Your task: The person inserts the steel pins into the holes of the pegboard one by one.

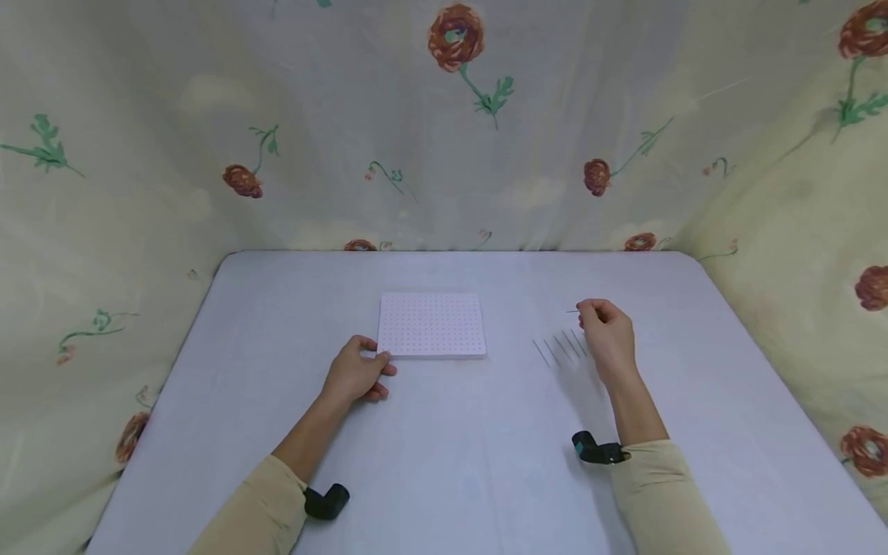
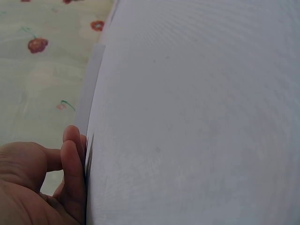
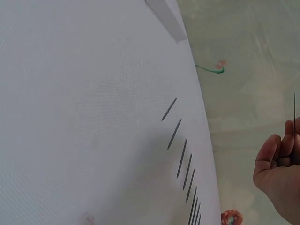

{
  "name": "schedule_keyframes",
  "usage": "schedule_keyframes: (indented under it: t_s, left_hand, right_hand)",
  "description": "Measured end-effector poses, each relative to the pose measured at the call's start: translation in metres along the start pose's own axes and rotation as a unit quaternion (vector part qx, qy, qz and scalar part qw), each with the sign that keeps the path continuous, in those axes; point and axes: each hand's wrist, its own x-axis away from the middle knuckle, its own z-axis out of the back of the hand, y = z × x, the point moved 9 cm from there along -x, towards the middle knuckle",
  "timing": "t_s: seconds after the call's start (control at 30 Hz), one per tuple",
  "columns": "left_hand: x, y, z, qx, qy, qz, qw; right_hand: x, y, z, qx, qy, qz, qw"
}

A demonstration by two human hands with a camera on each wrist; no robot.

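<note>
A white pegboard (image 1: 432, 325) with rows of small holes lies flat on the table. My left hand (image 1: 357, 371) holds its near left corner, the thumb at the front edge and a finger along the left side. In the left wrist view the board (image 2: 92, 86) appears as a pale slab beyond the fingertips. To the right, my right hand (image 1: 609, 335) is raised over the table and pinches a thin dark pin (image 1: 572, 311) between thumb and fingers. Several similar pins (image 3: 182, 158) lie in a slanting row on the cloth, just left of that hand.
A white cloth covers the table (image 1: 444, 462). Flowered curtains (image 1: 333, 116) close in the back and both sides. Each wrist wears a small black camera (image 1: 327, 502).
</note>
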Motion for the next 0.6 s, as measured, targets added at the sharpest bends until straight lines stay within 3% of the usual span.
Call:
schedule_keyframes:
  t_s: [0.3, 0.47, 0.6]
  left_hand:
    - [0.002, -0.001, 0.001, 0.000, 0.001, 0.002, 1.0000]
    - [0.002, -0.001, 0.001, -0.002, 0.001, 0.002, 1.0000]
    - [0.002, -0.001, 0.001, -0.005, 0.001, 0.006, 1.0000]
  right_hand:
    - [0.000, 0.002, -0.011, -0.061, -0.030, 0.004, 0.9977]
    - [0.002, 0.002, -0.013, -0.130, -0.013, -0.012, 0.9913]
    - [0.003, 0.000, -0.016, -0.147, -0.006, -0.024, 0.9888]
